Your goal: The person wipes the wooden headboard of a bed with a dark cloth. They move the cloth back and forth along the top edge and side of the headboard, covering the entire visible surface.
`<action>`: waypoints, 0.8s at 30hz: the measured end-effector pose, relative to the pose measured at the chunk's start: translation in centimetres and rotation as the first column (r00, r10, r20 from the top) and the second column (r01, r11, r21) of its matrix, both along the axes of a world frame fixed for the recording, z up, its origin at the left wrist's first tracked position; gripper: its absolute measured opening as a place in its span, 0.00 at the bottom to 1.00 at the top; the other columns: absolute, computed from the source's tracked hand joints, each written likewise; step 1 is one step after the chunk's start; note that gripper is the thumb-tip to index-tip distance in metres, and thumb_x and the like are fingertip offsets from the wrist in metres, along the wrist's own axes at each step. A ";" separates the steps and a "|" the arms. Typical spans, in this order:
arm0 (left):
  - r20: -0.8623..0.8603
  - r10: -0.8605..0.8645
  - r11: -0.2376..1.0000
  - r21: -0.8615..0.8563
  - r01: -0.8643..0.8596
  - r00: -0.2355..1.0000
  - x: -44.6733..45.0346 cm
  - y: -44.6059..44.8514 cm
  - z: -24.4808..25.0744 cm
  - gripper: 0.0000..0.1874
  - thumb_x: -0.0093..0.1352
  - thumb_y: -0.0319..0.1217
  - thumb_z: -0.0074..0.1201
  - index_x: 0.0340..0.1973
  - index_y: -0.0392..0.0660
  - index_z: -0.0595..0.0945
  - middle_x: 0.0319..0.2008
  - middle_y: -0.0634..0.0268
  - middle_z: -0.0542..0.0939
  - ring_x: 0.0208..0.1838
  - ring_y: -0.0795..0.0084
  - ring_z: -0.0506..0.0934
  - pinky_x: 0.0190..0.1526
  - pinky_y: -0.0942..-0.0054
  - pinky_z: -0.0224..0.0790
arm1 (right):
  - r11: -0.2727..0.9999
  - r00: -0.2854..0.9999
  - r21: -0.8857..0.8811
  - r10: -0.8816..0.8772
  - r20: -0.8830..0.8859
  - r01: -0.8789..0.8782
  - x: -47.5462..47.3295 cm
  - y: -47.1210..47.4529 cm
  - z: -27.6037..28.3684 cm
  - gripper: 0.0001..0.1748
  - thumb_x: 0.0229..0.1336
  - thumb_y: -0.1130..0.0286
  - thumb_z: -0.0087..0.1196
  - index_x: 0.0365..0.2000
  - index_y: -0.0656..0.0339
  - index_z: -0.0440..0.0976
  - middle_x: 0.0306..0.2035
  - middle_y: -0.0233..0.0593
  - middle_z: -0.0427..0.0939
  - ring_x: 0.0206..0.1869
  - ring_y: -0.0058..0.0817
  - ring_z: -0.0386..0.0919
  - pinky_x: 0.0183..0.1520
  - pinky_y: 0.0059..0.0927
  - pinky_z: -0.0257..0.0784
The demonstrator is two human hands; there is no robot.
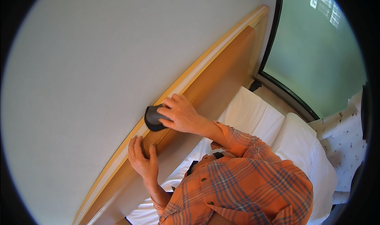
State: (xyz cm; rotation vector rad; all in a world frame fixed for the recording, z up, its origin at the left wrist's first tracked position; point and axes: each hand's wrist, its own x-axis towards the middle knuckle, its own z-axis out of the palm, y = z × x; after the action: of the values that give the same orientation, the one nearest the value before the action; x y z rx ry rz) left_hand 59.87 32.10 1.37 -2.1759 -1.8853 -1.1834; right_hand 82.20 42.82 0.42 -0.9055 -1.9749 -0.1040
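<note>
A curved dark grey object with a black rim (154,118), its kind unclear, is gripped from above by my right hand (178,113). It lies against the upper edge of a wooden headboard (219,61), which has a pale strip along its top. Lower down the same edge, my left hand (144,159) touches the wood, fingers on the ledge and thumb apart, with nothing seen in it. The underside of the dark object is hidden. Both forearms come out of rolled orange plaid sleeves.
A plain grey wall (89,61) rises behind the headboard. White bedding and pillows (252,112) lie beside me, on the headboard's near side. Towards the upper right is a black-framed greenish glass pane (314,55). A patterned pale fabric (341,144) hangs at the right.
</note>
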 end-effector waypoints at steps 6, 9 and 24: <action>-0.385 0.091 0.996 0.046 -0.080 0.918 2.8 1.2 -1.1 0.31 0.75 0.51 0.61 0.68 0.49 0.81 0.71 0.45 0.72 0.75 0.37 0.68 0.76 0.36 0.54 | 0.995 0.993 0.061 -0.067 -0.096 0.073 1.6 -3.0 -2.0 0.21 0.54 0.63 0.72 0.49 0.52 0.82 0.52 0.34 0.77 0.48 0.40 0.72 0.53 0.44 0.67; -0.425 0.103 0.995 0.037 -0.097 0.899 3.9 1.8 -1.3 0.33 0.76 0.56 0.58 0.71 0.52 0.80 0.73 0.42 0.70 0.76 0.34 0.66 0.77 0.35 0.53 | 0.973 0.983 0.146 -0.172 -0.059 0.179 3.1 -3.5 -2.6 0.21 0.54 0.63 0.72 0.48 0.52 0.81 0.52 0.32 0.76 0.50 0.40 0.73 0.53 0.47 0.66; -0.409 0.153 0.985 0.132 -0.107 0.900 4.9 1.8 -1.4 0.33 0.73 0.54 0.62 0.69 0.53 0.82 0.70 0.41 0.74 0.74 0.36 0.71 0.73 0.39 0.61 | 0.981 0.984 0.089 -0.177 0.020 0.174 3.6 -2.8 -0.8 0.25 0.51 0.72 0.64 0.52 0.59 0.80 0.56 0.38 0.80 0.62 0.43 0.74 0.64 0.48 0.66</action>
State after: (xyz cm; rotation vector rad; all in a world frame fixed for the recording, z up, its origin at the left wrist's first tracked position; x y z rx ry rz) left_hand 64.79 33.90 0.01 -2.0065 -1.7070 -0.7019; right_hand 85.84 40.03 -0.40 -1.0249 -1.8974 -0.3025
